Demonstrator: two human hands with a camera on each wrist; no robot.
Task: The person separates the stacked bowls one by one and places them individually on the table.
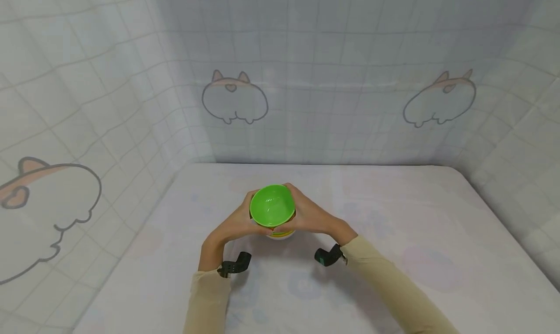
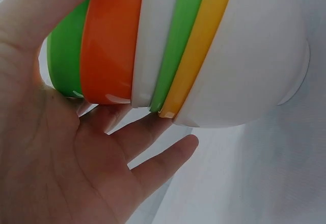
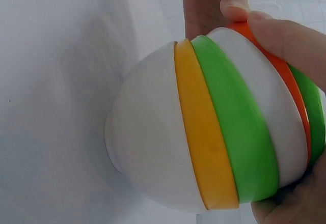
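Observation:
Both hands hold a nested stack of bowls from either side, near the middle of the table. The topmost is a green bowl (image 1: 272, 205), its inside showing from above. Under it come an orange bowl (image 2: 111, 40), a white one, a second green bowl (image 3: 237, 127), a yellow bowl (image 3: 204, 132) and a large white bowl (image 3: 150, 127) at the bottom. My left hand (image 1: 238, 222) grips the left side, thumb and fingers spread round the upper bowls. From the right, my right hand (image 1: 311, 216) grips it, the thumbs meeting at the near side. The bottom bowl's foot is close over the cloth.
A pale patterned cloth covers the table (image 1: 393, 217). White checked curtains (image 1: 332, 81) with animal drawings hang behind and along both sides. Each wrist carries a small black camera (image 1: 238, 262), and both forearms are in beige sleeves (image 1: 207, 300).

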